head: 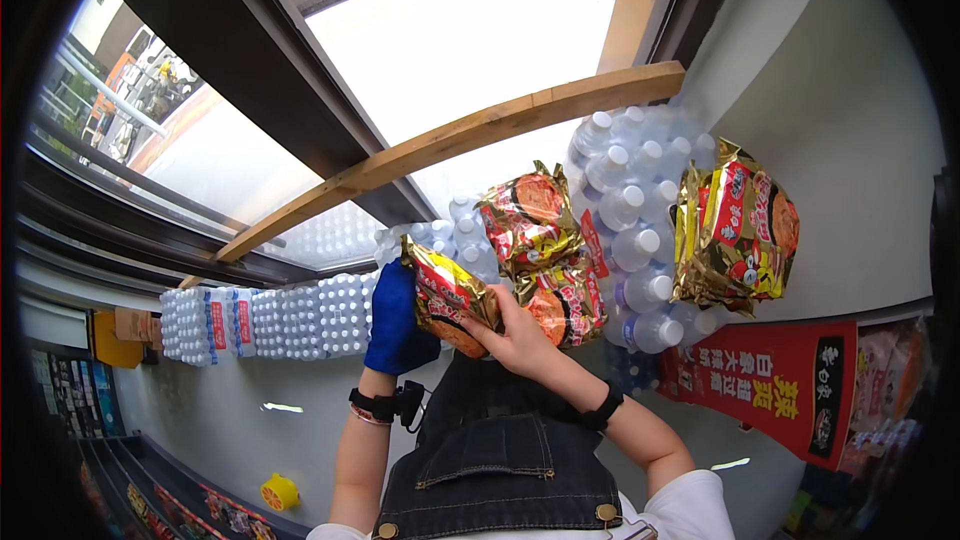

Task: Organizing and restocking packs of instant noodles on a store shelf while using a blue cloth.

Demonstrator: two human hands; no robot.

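Between my two hands is a gold-and-red packet of instant noodles (450,292). My left hand (397,326), covered by a blue cloth or glove, supports its left side. Bare fingers of my right hand (521,334) grip the packet's right edge. Just beyond, two more noodle packets, an upper one (529,217) and a lower one (566,300), lie close together beside shrink-wrapped water bottles (634,210). Farther right, several stacked noodle packets (739,232) rest by the tall bottles. My right hand partly covers the lower packet's left side.
A wooden beam (450,142) crosses in front of the window. Long rows of bottled water packs (300,319) run left along the glass. A red display box (765,386) with writing stands right, and a yellow round object (280,493) is on the floor near a dark shelf rack (142,480).
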